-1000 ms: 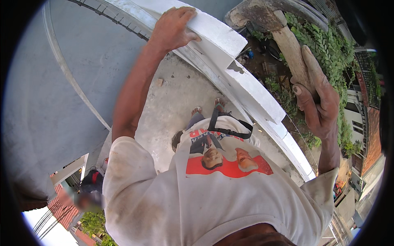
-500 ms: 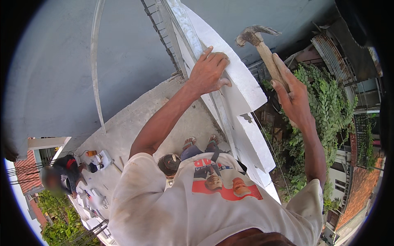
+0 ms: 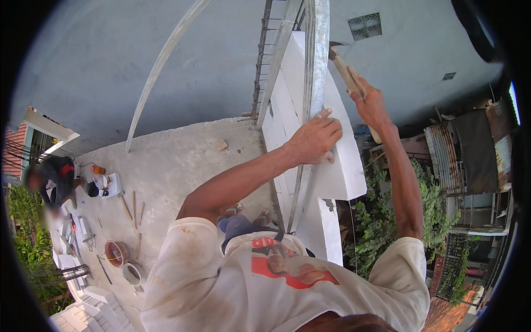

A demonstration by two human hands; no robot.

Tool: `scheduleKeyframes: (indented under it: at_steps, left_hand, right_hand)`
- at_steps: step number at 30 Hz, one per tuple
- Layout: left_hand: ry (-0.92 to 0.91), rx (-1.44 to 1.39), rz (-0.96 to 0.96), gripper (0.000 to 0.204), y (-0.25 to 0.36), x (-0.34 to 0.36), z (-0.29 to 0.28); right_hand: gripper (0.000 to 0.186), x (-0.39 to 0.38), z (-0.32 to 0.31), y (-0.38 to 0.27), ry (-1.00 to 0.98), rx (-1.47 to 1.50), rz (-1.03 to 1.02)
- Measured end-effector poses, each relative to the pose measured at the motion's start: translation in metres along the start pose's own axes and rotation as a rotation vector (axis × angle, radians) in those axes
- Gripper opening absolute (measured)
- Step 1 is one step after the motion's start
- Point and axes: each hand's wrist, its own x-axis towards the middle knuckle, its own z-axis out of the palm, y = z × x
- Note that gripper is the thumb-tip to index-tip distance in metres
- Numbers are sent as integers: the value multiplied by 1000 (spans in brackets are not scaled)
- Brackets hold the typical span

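Observation:
My right hand (image 3: 369,102) is wrapped round the wooden handle of a claw hammer (image 3: 345,72). The hammer's head is raised beside a long metal straightedge (image 3: 317,61), and only part of it shows. My left hand (image 3: 315,138) lies on the top of a low wall of white blocks (image 3: 345,171), its thumb apart from the bent fingers. Its fingers touch the block and the edge of the straightedge, which stands along the wall. Part of the palm's underside is hidden.
On the concrete floor (image 3: 182,160) at left lie sticks, a reddish bucket (image 3: 116,253) and a pale bucket (image 3: 133,273). Another person (image 3: 58,171) crouches there near tools. Upright rebar (image 3: 263,61) stands behind the wall. Beyond the wall's right side are plants (image 3: 409,205) far below.
The view has swung, so the wall and straightedge now stand more upright. The hammer has turned and its head is closer to the straightedge. My left hand still rests on the wall.

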Motion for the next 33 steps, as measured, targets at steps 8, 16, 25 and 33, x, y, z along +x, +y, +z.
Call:
scheduleKeyframes:
  at_steps: [8,16,25,33]
  left_hand:
    - [-11,2,4,72,1,-1,0]
    - [-5,-61,-33,72,1,-2,3]
    - [17,-68,-31,72,1,-2,3]
    - [21,-36,-28,72,3,-4,5]
  right_hand:
    - [58,31,12,4,-38,-101,28]
    - [57,52,20,-6,-106,-239,94]
    - [60,50,11,-18,-141,-37,288]
    - [61,27,22,16,32,-113,-41]
